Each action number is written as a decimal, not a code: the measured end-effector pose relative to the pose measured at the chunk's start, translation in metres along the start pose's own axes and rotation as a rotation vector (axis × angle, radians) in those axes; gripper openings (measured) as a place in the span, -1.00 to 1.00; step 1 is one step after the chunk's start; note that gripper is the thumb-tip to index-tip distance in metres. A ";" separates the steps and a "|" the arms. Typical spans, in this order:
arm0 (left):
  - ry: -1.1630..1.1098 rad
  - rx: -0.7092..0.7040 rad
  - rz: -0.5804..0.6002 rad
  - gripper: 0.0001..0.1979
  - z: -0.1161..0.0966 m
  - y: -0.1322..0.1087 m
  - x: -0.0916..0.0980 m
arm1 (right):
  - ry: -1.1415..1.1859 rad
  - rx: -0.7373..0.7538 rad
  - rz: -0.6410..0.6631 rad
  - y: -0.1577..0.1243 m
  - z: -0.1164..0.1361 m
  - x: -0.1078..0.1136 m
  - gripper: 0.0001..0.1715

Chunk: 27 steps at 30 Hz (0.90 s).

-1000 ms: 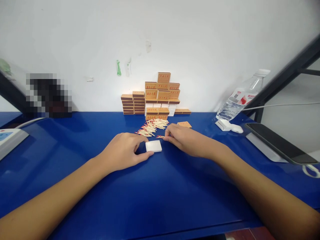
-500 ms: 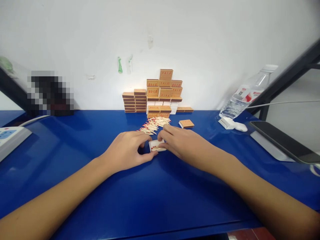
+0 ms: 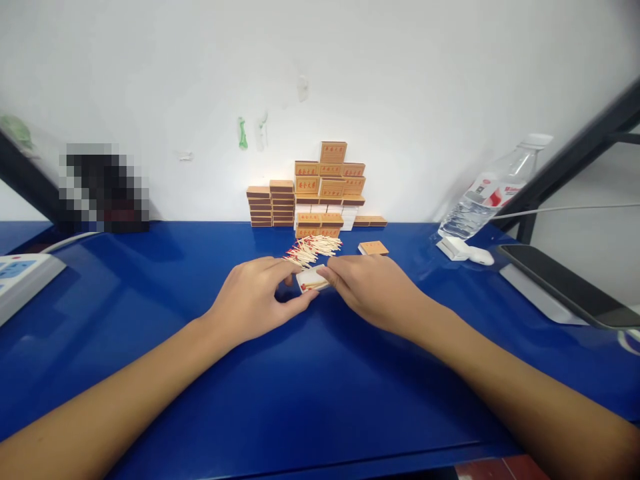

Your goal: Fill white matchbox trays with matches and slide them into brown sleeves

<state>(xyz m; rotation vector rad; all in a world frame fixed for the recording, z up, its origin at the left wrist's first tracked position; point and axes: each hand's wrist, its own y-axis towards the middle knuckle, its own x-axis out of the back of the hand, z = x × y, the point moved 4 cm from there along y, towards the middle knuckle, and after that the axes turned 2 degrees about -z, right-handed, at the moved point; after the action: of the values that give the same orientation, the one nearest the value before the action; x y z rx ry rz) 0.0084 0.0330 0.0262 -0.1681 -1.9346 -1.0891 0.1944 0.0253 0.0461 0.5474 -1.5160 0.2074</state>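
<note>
A small white matchbox tray (image 3: pixel 311 276) is held between my hands, tilted, with a few red-tipped matches (image 3: pixel 313 285) along its near side. My left hand (image 3: pixel 257 293) grips the tray's left end between thumb and fingers. On the right end, the thumb and curled fingers of my right hand (image 3: pixel 373 290) close on the tray; the fingertips behind it are hidden. Just beyond lies a loose pile of matches (image 3: pixel 315 249). An orange matchbox (image 3: pixel 373 248) rests on the table past my right hand.
Stacked matchboxes (image 3: pixel 330 187) stand against the wall, with a lower stack (image 3: pixel 271 205) on their left. To the right are a water bottle (image 3: pixel 487 190), a white adapter (image 3: pixel 455 248) and a phone (image 3: pixel 565 280). A power strip (image 3: pixel 30 283) sits at the left of the blue table (image 3: pixel 300 400).
The tray has been lifted and tilted. My right hand's fingers have moved from inside the tray to its right end.
</note>
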 end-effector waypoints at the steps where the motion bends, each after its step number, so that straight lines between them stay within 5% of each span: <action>1: -0.005 -0.005 -0.004 -0.74 -0.001 0.000 0.000 | -0.009 -0.016 -0.019 0.000 -0.001 0.001 -0.54; 5: -0.009 -0.005 -0.037 -0.74 -0.001 0.001 0.003 | 0.007 -0.018 -0.141 0.000 -0.005 0.005 -0.50; 10: -0.039 -0.018 -0.029 -0.78 -0.003 0.001 0.004 | 0.163 0.118 -0.126 -0.003 0.004 -0.001 -0.55; 18: -0.053 0.025 -0.009 -0.72 0.002 0.001 0.001 | 0.217 0.102 -0.230 -0.003 -0.003 0.003 -0.77; 27: -0.096 0.067 0.082 -0.67 0.007 0.002 -0.003 | 0.304 0.192 -0.051 -0.002 -0.003 -0.005 -0.82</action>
<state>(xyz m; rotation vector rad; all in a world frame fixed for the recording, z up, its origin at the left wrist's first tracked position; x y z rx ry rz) 0.0065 0.0403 0.0238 -0.2642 -2.0288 -0.9763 0.1976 0.0259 0.0414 0.6742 -1.1921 0.3817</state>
